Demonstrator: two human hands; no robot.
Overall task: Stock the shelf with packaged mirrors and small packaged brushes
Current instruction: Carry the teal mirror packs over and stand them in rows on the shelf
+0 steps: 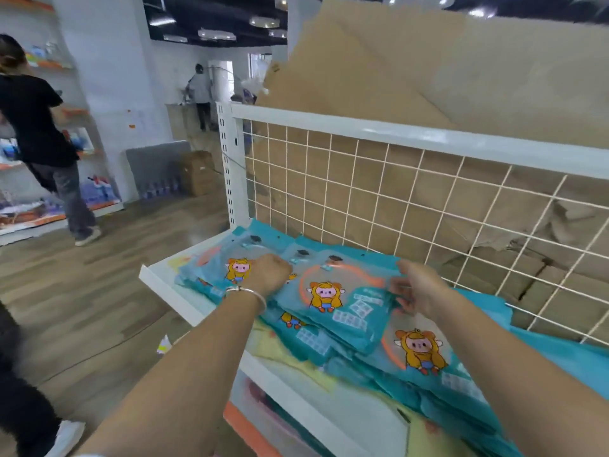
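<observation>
Several teal packaged mirrors (425, 361), each printed with a cartoon figure, lie in overlapping heaps across the white shelf (171, 291), some reaching close to its front lip. The top pack (329, 301) sits askew in the middle of the heap. The left hand (268, 273), with a silver bracelet (247, 293) at the wrist, rests at that pack's upper left corner with its fingers curled under; I cannot tell whether they pinch it or only press. The right hand (417, 288) holds the pack's right edge between thumb and fingers, though blur hides the detail. Just behind the heap a white wire grid (395, 199) closes the back, with flattened cardboard (379, 77) beyond it. Left of the shelf's end lies open wooden floor (82, 291), where a person in black (36, 127) stands well apart.
</observation>
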